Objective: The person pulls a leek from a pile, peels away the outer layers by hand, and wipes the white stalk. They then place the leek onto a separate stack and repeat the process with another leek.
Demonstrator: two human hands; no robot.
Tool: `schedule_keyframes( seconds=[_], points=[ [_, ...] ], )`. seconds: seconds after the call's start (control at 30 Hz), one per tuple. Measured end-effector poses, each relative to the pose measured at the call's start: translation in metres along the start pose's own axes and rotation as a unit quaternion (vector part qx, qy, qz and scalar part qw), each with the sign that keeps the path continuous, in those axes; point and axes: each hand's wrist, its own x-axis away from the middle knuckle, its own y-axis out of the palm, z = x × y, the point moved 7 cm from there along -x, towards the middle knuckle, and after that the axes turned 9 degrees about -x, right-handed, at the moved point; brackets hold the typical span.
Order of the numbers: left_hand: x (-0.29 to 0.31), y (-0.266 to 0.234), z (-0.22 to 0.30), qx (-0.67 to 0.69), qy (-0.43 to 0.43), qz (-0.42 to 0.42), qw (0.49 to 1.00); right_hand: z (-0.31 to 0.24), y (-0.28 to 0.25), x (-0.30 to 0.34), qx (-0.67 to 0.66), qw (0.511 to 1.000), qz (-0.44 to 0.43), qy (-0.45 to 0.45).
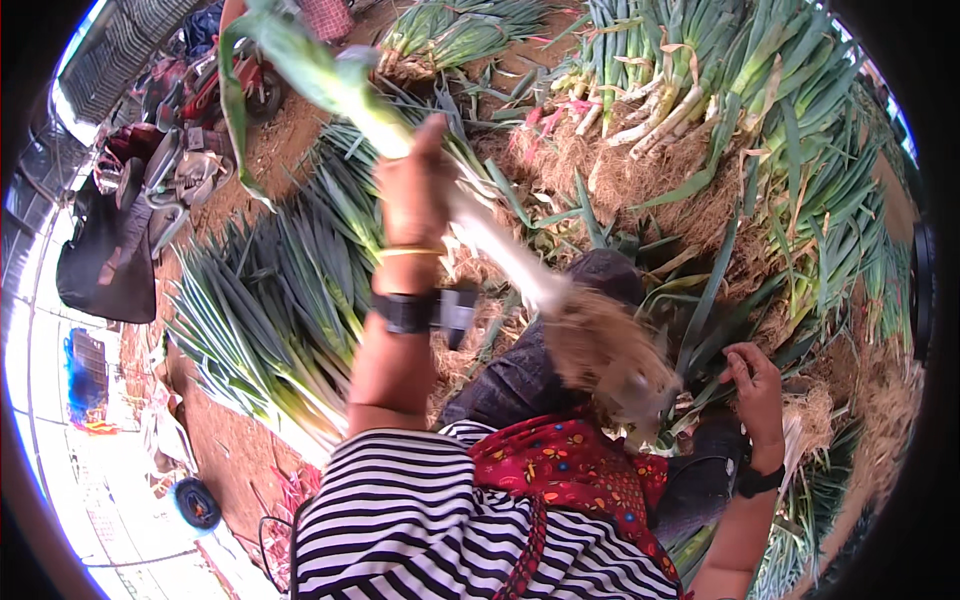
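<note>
My left hand [412,195] is closed round the pale stem of a large leek [505,255], blurred by motion. The leek slants across the view. Its green leaves reach to the upper left, and its bushy brown roots [610,350] hang over my lap. Off to the right, my right hand [757,392] is raised beside loose leaves and roots, its fingers loosely bent and apart, with nothing seen in it. A pile of leeks [270,300] with trimmed-looking white ends lies left of my left forearm.
Rooted leeks [690,100] are heaped at the back right, more leeks [450,35] at the back. A motorbike [255,90] stands at the far left, near a black bag [110,260]. A blue crate [85,375] and a small wheel [196,503] are at left.
</note>
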Motion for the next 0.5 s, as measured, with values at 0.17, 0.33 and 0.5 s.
schedule_keyframes(
  seconds=[0.17,0.33,0.5],
  points=[
    [-0.057,-0.195,-0.042,-0.057,-0.047,0.11,0.991,0.044,-0.004,0.001,0.063,0.995,-0.039,0.073],
    [-0.032,-0.349,-0.179,-0.037,-0.251,0.044,0.966,0.07,0.022,0.004,0.018,0.985,-0.097,0.144],
    [0.063,-0.459,-0.342,-0.288,-0.287,0.198,0.892,0.045,0.053,-0.004,0.012,0.981,-0.145,0.126]
  ],
)
